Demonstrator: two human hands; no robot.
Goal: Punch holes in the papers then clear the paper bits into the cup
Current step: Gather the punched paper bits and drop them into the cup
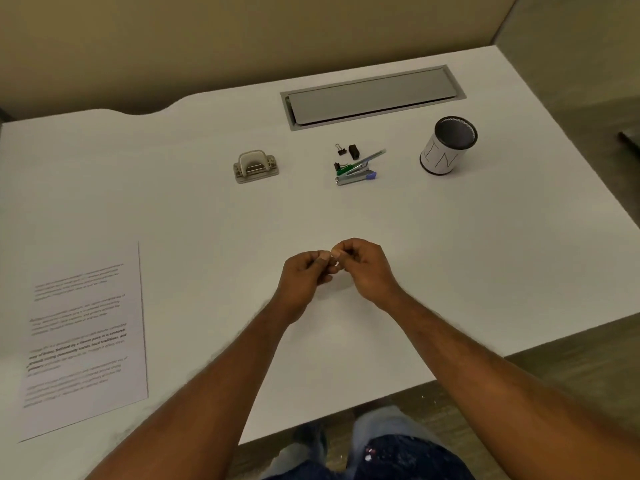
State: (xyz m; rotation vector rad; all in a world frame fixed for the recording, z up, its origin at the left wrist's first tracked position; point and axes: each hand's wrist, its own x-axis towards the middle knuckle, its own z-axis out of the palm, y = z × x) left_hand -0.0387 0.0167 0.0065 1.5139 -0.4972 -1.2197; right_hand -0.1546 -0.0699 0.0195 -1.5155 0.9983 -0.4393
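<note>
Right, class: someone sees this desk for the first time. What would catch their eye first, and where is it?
Probably the two hands, left and right, meeting fingertip to fingertip at the centre over the white desk, pinching something tiny and pale. Next, the black cup with a paper label at the far right, then the printed paper at the near left.

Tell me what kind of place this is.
Probably an office workstation: a white desk with a built-in cable hatch and partition panels behind, bearing a hole punch, a stapler with binder clips, and printed papers.
</note>
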